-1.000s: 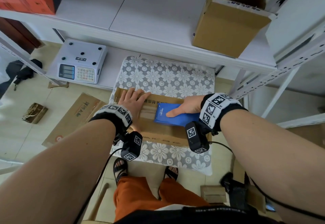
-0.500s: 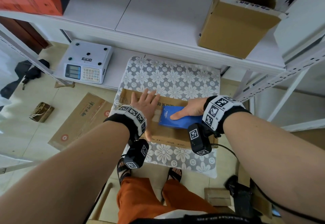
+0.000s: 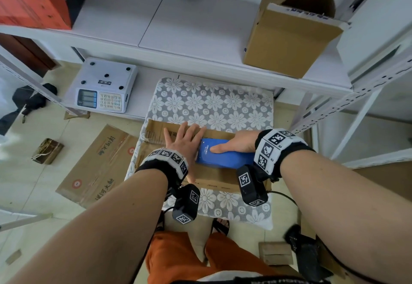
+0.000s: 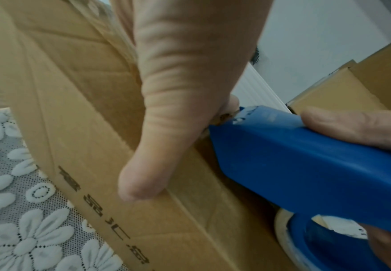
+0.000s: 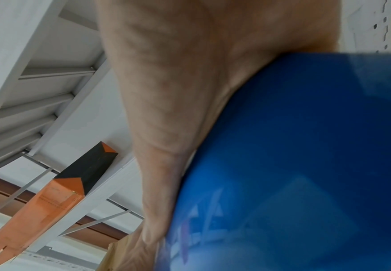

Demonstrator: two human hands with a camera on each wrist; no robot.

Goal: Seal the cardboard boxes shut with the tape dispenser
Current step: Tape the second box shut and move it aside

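Note:
A flat brown cardboard box (image 3: 156, 132) lies on a flower-patterned cushion (image 3: 214, 103). My right hand (image 3: 236, 145) grips the blue tape dispenser (image 3: 223, 156), thumb stretched along its top, and holds it down on the box lid. Its tape roll (image 4: 282, 236) shows under the blue body (image 4: 305, 165) in the left wrist view. My left hand (image 3: 182, 143) lies flat on the lid just left of the dispenser with straight, spread fingers; its thumb (image 4: 157, 146) reaches to the box's near edge (image 4: 120, 192). The right wrist view shows only my palm against the dispenser (image 5: 294, 165).
A white weighing scale (image 3: 104, 87) sits on the low shelf to the left. An open cardboard box (image 3: 289, 27) stands on the upper shelf at right, an orange box (image 3: 33, 9) at left. Flattened cardboard (image 3: 98, 165) lies on the floor beside the cushion.
My left hand has slid right across the lid until it sits close against the dispenser. The right hand still holds the dispenser in much the same spot on the box.

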